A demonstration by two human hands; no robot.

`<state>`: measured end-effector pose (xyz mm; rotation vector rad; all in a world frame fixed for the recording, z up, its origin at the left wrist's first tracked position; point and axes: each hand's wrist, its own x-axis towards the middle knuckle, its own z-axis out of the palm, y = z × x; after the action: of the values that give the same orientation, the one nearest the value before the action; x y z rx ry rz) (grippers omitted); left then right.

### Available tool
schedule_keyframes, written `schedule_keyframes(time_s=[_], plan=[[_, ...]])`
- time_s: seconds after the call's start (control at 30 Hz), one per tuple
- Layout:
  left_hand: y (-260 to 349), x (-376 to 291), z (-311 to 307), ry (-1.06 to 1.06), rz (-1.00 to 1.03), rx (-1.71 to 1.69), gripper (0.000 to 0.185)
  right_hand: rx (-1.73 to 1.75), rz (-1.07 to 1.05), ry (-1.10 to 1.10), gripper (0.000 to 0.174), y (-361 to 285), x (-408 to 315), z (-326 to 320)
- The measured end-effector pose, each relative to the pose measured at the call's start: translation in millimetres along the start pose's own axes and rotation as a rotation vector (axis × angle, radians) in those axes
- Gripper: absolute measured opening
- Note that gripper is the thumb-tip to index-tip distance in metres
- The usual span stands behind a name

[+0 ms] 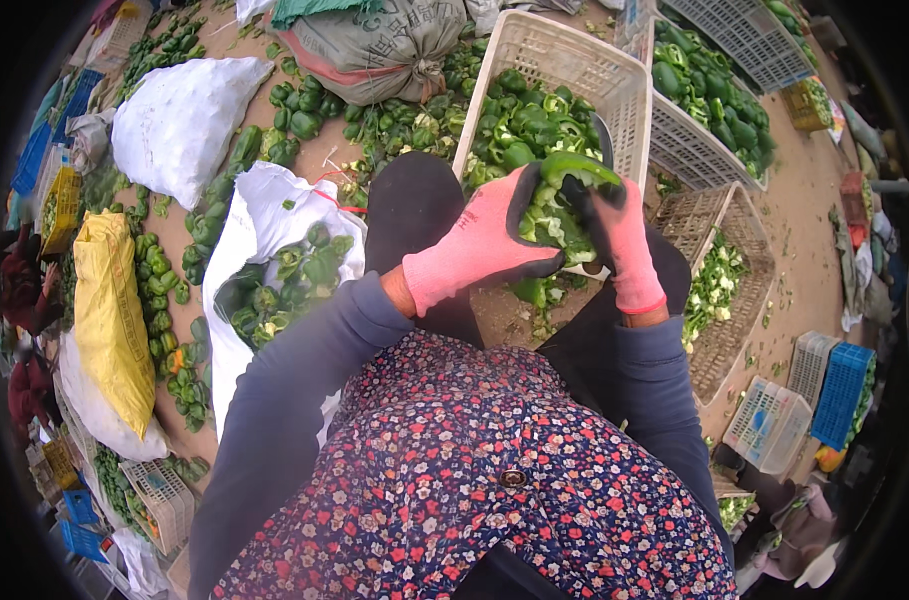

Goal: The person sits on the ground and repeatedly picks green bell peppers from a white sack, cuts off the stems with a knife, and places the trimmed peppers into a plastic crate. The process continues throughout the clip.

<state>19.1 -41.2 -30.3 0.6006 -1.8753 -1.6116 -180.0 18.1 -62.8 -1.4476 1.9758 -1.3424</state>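
Both my hands wear pink knit gloves with black coated palms and fingers. My left hand [478, 238] grips a split green bell pepper [558, 225] from the left, fingers above and thumb below. My right hand [618, 229] holds the same pepper from the right, its black fingertips at the torn flesh. Pale inner ribs show in the opening. Beside the right hand rises a dark curved object [603, 139], partly hidden, and I cannot tell what it is. Just beyond, a white plastic crate [600, 71] holds cut green pepper pieces [533, 120].
On the left, an open white woven sack [233, 202] holds whole peppers [304, 277]. Pepper cores [713, 281] lie in a crate [732, 360] on the right. A tied sack [379, 52], a yellow sack [113, 315] and loose peppers lie around. People sit at far left and lower right.
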Motion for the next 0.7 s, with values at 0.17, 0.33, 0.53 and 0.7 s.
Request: schedule_keyframes(time_s=[0.17, 0.33, 0.53, 0.7], plan=[[-21.8, 26.8, 46.7, 0.166, 0.188, 0.297, 0.1, 0.762, 0.426, -0.242, 0.043, 43.9, 32.0, -23.6], [-43.8, -8.2, -7.6, 0.585, 0.254, 0.429, 0.093, 0.284, 0.655, -0.051, 0.061, 71.2, 62.7, -34.6], [-200.6, -178.0, -182.1, 0.956, -0.797, 0.665, 0.074, 0.162, 0.769, -0.166, 0.056, 61.6, -7.0, -20.4], [-360.4, -263.5, -185.9, 0.872, -1.286, 0.495, 0.085, 0.238, 0.797, -0.388, 0.056, 1.6, -78.7, 16.6]])
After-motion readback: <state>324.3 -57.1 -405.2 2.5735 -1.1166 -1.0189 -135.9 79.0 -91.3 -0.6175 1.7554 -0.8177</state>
